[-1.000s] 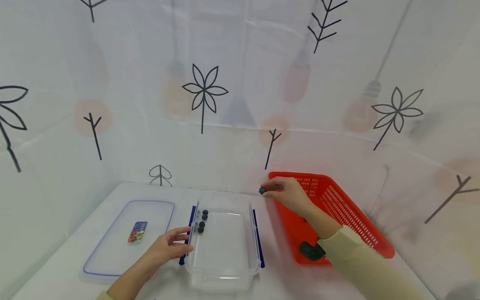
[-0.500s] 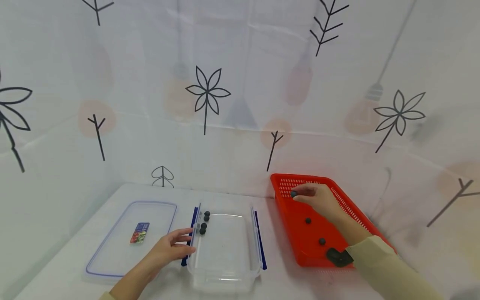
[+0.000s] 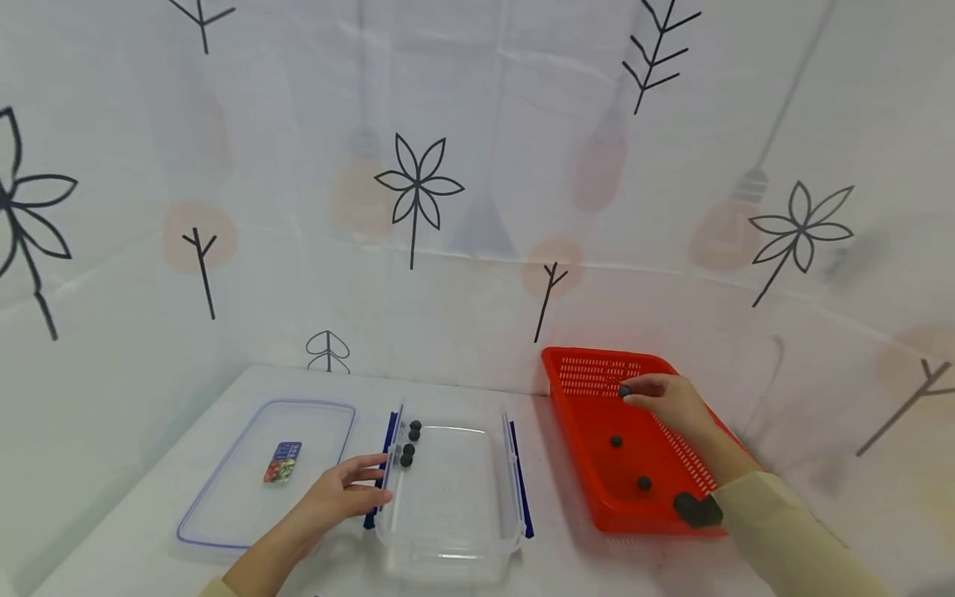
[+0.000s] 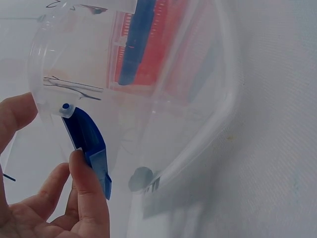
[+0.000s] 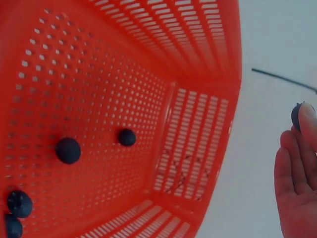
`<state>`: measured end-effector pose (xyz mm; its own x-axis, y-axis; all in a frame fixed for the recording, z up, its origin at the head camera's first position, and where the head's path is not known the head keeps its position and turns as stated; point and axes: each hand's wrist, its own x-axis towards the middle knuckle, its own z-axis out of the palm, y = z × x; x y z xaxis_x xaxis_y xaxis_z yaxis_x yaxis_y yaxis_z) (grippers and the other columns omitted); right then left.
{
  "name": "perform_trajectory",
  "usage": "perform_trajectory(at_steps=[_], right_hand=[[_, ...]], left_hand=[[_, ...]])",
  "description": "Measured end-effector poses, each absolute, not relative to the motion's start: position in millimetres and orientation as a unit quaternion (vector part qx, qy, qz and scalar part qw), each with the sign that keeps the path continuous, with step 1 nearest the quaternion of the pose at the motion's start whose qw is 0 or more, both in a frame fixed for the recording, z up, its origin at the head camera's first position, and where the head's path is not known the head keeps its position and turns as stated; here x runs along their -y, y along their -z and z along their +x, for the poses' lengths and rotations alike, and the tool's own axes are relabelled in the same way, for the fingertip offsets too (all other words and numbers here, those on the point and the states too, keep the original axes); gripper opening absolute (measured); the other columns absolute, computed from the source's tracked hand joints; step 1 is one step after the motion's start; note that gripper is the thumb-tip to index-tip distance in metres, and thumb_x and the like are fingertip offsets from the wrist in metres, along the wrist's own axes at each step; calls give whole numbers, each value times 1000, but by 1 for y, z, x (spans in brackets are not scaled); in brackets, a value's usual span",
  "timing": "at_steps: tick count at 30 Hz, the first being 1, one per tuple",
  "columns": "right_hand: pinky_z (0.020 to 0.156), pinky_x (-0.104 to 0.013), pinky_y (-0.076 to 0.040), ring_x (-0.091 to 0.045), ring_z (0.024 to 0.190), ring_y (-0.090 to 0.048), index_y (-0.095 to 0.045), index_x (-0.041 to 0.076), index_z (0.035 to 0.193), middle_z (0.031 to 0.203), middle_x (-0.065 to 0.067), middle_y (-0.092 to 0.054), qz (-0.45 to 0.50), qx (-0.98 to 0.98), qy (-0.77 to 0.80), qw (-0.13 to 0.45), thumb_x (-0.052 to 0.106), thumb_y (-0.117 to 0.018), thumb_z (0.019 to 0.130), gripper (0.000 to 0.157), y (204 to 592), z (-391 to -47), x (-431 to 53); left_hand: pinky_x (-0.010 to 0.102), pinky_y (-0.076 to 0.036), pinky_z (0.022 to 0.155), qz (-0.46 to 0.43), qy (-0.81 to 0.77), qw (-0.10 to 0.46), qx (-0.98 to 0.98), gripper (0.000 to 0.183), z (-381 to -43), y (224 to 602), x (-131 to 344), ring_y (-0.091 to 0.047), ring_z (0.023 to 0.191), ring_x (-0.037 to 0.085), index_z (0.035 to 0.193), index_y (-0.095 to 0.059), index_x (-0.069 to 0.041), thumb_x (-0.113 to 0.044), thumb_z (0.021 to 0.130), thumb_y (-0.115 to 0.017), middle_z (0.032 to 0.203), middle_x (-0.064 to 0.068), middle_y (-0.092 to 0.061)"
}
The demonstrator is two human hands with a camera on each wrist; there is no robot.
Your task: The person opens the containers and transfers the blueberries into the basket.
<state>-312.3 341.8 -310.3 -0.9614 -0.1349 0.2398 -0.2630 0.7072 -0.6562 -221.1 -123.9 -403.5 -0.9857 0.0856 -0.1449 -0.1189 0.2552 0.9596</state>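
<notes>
My right hand (image 3: 667, 402) pinches a dark blueberry (image 3: 624, 391) between thumb and fingertips, over the far part of the red basket (image 3: 574, 439). In the right wrist view, this blueberry (image 5: 296, 116) shows its small crown. Several loose blueberries (image 5: 68, 150) lie on the basket floor. At the left side of a clear plastic box (image 3: 448, 489), my left hand (image 3: 343, 491) grips the wall by its blue latch (image 4: 86, 136). Inside the box, several blueberries (image 3: 407, 456) sit in a line along the left wall.
A clear lid (image 3: 224, 489) with a blue rim and a colourful label (image 3: 283, 462) lies on the white table (image 3: 537, 497) at left. A white printed cloth (image 3: 477, 315) hangs behind. A dark device (image 3: 697, 510) sits at my right wrist.
My right hand has carried the blueberry rightward, from beside the basket's left rim to over its far part. My left hand stays at the box. The view has shifted slightly.
</notes>
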Motion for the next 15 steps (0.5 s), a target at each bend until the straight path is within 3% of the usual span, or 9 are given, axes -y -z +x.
perform_trajectory(at_steps=[15], right_hand=[[92,-58,-38,-42,108,-49,-58,-6,119,113,-22,-60,76,925,-371,25,22,-63,90,41,323,-332,-364]], left_hand=[[40,-52,81,-3,-616,85,-783,71,-221,403,124,-57,98,23,133,-48,-4,-27,73,-80,123,17,-54]])
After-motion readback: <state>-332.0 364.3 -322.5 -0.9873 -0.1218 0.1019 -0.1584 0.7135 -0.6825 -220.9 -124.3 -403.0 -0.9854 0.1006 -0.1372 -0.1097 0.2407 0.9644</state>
